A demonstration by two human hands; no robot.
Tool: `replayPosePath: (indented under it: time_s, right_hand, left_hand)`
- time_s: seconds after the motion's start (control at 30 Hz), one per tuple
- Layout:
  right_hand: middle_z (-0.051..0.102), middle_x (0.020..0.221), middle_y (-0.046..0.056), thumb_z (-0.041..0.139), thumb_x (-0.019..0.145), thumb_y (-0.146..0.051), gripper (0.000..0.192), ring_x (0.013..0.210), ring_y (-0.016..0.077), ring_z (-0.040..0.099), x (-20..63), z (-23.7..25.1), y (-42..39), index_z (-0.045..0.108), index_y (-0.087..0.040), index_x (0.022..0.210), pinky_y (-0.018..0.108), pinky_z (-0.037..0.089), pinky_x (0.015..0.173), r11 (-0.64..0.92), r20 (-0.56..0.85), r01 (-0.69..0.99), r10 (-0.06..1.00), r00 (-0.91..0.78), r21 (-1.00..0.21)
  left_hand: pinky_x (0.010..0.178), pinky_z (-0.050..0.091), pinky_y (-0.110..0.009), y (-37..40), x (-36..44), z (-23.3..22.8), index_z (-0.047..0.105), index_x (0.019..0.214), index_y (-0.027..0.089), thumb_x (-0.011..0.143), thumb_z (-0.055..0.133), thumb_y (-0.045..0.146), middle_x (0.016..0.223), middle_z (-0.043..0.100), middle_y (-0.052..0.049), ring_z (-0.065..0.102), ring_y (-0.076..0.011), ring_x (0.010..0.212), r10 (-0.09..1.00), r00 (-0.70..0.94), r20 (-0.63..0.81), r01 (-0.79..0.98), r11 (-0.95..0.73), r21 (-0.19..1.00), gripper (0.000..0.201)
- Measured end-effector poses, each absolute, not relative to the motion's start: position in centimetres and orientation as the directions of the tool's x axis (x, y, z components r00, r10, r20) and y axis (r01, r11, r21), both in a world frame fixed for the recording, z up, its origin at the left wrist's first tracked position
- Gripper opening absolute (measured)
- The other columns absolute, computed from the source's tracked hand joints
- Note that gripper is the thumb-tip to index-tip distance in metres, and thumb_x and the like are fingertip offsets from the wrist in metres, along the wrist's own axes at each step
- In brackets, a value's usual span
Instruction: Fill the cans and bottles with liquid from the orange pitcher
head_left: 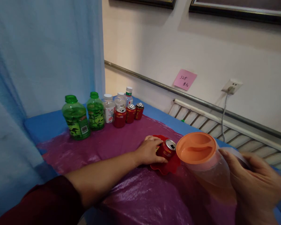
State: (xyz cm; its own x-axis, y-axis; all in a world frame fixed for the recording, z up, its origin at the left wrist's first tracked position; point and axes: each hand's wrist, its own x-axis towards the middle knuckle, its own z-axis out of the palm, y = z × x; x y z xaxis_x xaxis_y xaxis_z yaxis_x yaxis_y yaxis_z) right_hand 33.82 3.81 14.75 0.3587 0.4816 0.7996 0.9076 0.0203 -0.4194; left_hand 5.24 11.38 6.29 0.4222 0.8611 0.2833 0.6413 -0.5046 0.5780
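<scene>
Near the middle of the frame the left hand (150,150) wraps its fingers around a red can (166,149), whose opened top faces up and toward the lower right. The can sits in a red scalloped dish (166,168) on the purple plastic sheet (121,147) covering the table. At the lower right the right hand (253,179) is closed on the handle of a clear pitcher (209,175) with an orange lid (196,147); the pitcher is tilted, its lid just beside the can. Toward the upper left of the sheet stands a row: two green bottles (76,117), three white-capped bottles (109,107) behind, and three more red cans (120,117). A blue curtain (37,56) fills the left side, and a pink note (184,79) hangs on the wall.
</scene>
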Motion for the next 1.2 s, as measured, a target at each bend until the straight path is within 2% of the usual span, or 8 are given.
replayPosePath:
  time_s: [0.17,0.47,0.73,1.0,1.2]
  right_hand:
    - [0.058,0.057,0.002,0.061,0.083,-0.08,0.062,0.058,0.0197,0.054,33.84,14.71,3.67,0.074,-0.02,0.074,0.033,0.037,0.059,0.008,0.787,0.915,0.514,0.342,-0.403]
    - [0.059,0.057,-0.001,0.063,0.079,-0.082,0.061,0.055,0.0169,0.054,34.27,14.4,4.02,0.073,-0.022,0.073,0.03,0.036,0.057,0.038,0.82,0.912,0.455,0.348,-0.408]
    - [0.059,0.057,0.0,0.061,0.08,-0.085,0.065,0.056,0.0174,0.053,34.16,14.61,3.9,0.073,-0.021,0.073,0.031,0.036,0.057,0.032,0.821,0.918,0.461,0.338,-0.396]
    - [0.057,0.054,-0.001,0.063,0.081,-0.082,0.063,0.053,0.0163,0.051,34.49,14.35,4.06,0.072,-0.021,0.071,0.031,0.034,0.055,0.054,0.865,0.942,0.417,0.279,-0.33]
    - [0.056,0.055,0.0,0.061,0.083,-0.081,0.062,0.055,0.0174,0.05,34.18,14.58,3.81,0.071,-0.02,0.073,0.031,0.033,0.055,0.04,0.85,0.944,0.449,0.276,-0.328]
  left_hand:
    - [0.113,0.037,-0.05,11.41,5.21,6.26,0.07,0.126,0.024,0.062,0.089,0.063,0.127,0.071,-0.01,0.061,-0.035,0.123,0.858,0.429,0.283,0.634,-0.509,0.583,0.078]
    - [0.112,0.039,-0.049,11.41,5.16,6.28,0.071,0.125,0.024,0.062,0.089,0.064,0.127,0.071,-0.011,0.061,-0.0351,0.122,0.866,0.417,0.275,0.649,-0.496,0.577,0.077]
    - [0.111,0.04,-0.05,11.3,5.17,6.35,0.07,0.125,0.025,0.061,0.089,0.064,0.126,0.072,-0.01,0.061,-0.0359,0.122,0.864,0.413,0.289,0.644,-0.501,0.577,0.077]
    - [0.113,0.039,-0.049,11.3,5.21,6.36,0.07,0.128,0.023,0.062,0.089,0.064,0.128,0.071,-0.012,0.061,-0.036,0.123,0.869,0.411,0.277,0.648,-0.492,0.581,0.08]
    - [0.111,0.04,-0.05,11.32,5.16,6.26,0.07,0.127,0.024,0.061,0.088,0.065,0.128,0.071,-0.011,0.061,-0.0364,0.123,0.867,0.412,0.28,0.648,-0.495,0.579,0.08]
